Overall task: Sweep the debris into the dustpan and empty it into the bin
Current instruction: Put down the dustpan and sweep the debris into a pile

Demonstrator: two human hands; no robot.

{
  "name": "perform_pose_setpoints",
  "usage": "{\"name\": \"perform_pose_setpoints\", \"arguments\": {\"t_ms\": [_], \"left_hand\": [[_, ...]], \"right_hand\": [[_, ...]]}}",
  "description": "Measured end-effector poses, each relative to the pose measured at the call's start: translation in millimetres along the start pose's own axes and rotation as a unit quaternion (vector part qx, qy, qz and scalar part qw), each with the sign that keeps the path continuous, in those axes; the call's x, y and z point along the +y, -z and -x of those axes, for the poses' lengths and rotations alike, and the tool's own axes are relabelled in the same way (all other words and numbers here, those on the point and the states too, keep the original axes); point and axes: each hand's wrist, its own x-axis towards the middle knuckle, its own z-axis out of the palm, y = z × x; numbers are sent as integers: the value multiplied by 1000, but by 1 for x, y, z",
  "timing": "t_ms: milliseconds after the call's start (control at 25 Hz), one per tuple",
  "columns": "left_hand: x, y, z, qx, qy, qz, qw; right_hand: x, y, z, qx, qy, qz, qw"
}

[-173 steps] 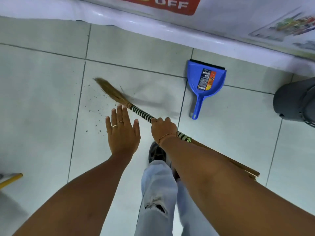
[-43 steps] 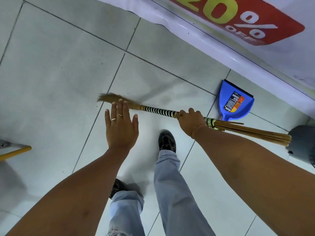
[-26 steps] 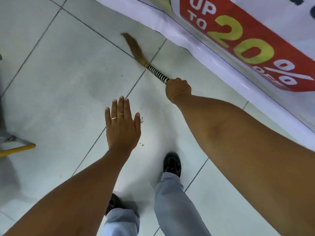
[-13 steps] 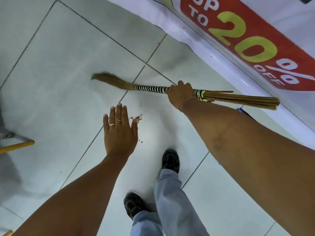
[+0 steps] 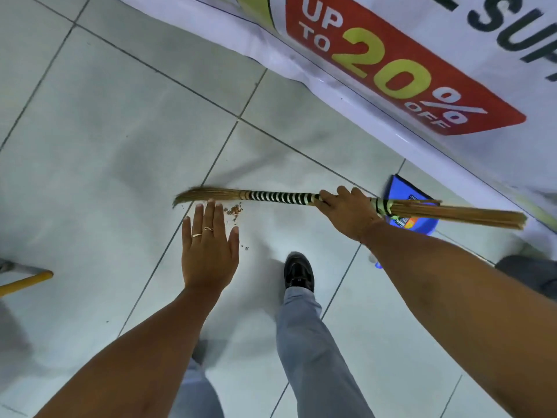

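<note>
My right hand (image 5: 346, 214) grips a stick broom (image 5: 277, 197) by its black-and-white striped binding, held almost level with the bristle tip pointing left. A small pile of brown debris (image 5: 234, 210) lies on the pale floor tile just below the bristles, with a few loose crumbs nearer my foot. My left hand (image 5: 209, 247) hovers flat and empty, fingers together, right beside that pile. The blue dustpan (image 5: 410, 203) rests on the floor at the right, partly hidden behind the broom's stick end and my right arm. The grey bin (image 5: 533, 276) peeks in at the right edge.
A white banner with a red "up to 20% off" panel (image 5: 391, 73) runs along the far right side. A yellow handle (image 5: 25, 282) pokes in from the left edge. My black shoe (image 5: 298, 271) and jeans leg stand just below the debris.
The broom has swept down and toward me, gathering the crumbs into a tighter pile beside my left hand. The view shifted so the dustpan and bin edge show again.
</note>
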Motion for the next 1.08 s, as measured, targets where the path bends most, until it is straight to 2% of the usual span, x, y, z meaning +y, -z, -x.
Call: {"name": "perform_pose_setpoints", "arguments": {"t_ms": [80,120,240,320,440,560,680,840,1000,1080], "left_hand": [[-29,6,15,-2,-16,-1,1000],[-50,9,23,-2,-27,-4,1000],[-127,26,37,1,-54,-9,999],[-188,36,43,-2,-75,-11,997],[-259,50,44,11,-107,-36,994],[-342,66,42,22,-96,-55,994],[-383,75,38,35,-72,-51,995],[-407,73,38,50,-66,-34,996],[-403,63,46,48,-87,-25,995],[-396,56,54,52,-94,-36,994]], "right_hand": [[-30,2,23,90,-14,-33,995],[-57,7,30,95,-23,-64,993],[-165,39,17,82,-87,-170,978],[-255,81,-14,44,-139,-304,941],[-343,149,-66,-78,-199,-467,858],[-412,219,-138,-164,-250,-594,747],[-435,257,-200,-179,-311,-680,639],[-430,256,-231,-152,-403,-764,481],[-441,226,-188,-173,-473,-762,406],[-454,207,-156,-190,-492,-752,396]]}}
